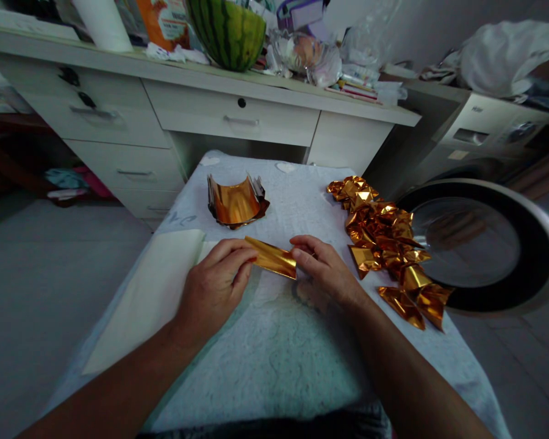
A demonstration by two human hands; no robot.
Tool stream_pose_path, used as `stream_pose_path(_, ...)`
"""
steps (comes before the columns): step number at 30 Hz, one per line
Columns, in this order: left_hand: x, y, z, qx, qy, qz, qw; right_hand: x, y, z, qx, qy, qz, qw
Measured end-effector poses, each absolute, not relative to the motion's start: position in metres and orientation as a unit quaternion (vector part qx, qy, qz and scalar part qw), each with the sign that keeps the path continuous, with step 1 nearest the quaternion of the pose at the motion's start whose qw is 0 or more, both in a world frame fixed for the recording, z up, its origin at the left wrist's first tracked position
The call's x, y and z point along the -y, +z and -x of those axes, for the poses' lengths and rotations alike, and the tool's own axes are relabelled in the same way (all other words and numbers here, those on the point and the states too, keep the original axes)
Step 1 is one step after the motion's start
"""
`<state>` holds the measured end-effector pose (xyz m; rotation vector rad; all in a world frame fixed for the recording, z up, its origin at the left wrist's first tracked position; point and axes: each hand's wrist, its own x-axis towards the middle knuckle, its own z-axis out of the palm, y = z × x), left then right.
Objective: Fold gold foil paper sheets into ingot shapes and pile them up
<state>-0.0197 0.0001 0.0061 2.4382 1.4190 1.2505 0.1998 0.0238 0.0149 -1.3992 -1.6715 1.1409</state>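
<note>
Between my two hands, just above the cloth-covered table (274, 366), is a folded strip of shiny gold foil paper (274, 258). My left hand (219, 283) pinches its left end between thumb and fingers. At the right end, the thumb and fingertips of my right hand (320, 265) close on the strip's edge. Beyond the hands lies a curved stack of gold foil sheets (235, 204) with upturned silvery sides. On the right side of the table sits a pile of folded gold foil pieces (384, 238), shaped like small ingots.
A pale paper sheet (150, 292) lies on the table's left. Behind stands a white desk (274, 119) with drawers, bearing a cut watermelon (231, 33), a paper roll (103, 24) and plastic packaging. To the right, a washing machine's round door (480, 244) hangs open beside the table.
</note>
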Motion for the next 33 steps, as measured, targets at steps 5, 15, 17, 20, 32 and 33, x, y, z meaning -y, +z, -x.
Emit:
stream_pose_path(5, 0.001, 0.007, 0.0181, -0.452, 0.405, -0.794, 0.035, -0.0242, 0.0141, -0.1961, 0.596, 0.533, 0.505, 0.325)
stream_pose_path(15, -0.0008, 0.0072, 0.0173, -0.443, 0.422, -0.79, 0.041, -0.024, 0.0118, -0.1971, 0.554, 0.592, 0.438, 0.388)
stream_pose_path(17, -0.0006, 0.0081, 0.0168, -0.442, 0.427, -0.788, 0.043, -0.0235, 0.0131, -0.1964, 0.547, 0.611, 0.421, 0.387)
stream_pose_path(20, 0.0003, 0.0078, 0.0164, -0.45, 0.427, -0.783, 0.043, -0.0233, 0.0141, -0.1966, 0.557, 0.623, 0.41, 0.366)
stream_pose_path(32, -0.0022, 0.0109, 0.0212, -0.506, 0.42, -0.746, 0.105, -0.0201, 0.0171, -0.2011, 0.565, 0.62, 0.413, 0.355)
stream_pose_path(33, -0.0027, 0.0111, 0.0221, -0.507, 0.414, -0.748, 0.106, -0.0199, 0.0175, -0.2011, 0.562, 0.62, 0.415, 0.357)
